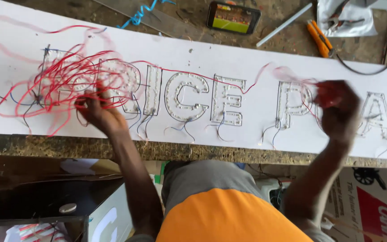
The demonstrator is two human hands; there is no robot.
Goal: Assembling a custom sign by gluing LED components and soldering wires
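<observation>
A long white sign board (256, 62) lies across a workbench, with letter shapes outlined in small clear bulbs (187, 96). A tangle of thin red wire (68, 80) is piled over the letters at the left end. My left hand (96, 110) rests in that tangle, fingers closed around some of its strands. One red strand runs right across the board to my right hand (339, 107), which is blurred and gripping the red wire above a letter near the right end.
Behind the board lie a phone with a lit screen (233, 17), an orange-handled cutter (320, 38), a thin white tube (284, 24), pliers on a white sheet (343, 18) and blue wire (139, 15). Short dark wire leads hang from the letters' lower edges.
</observation>
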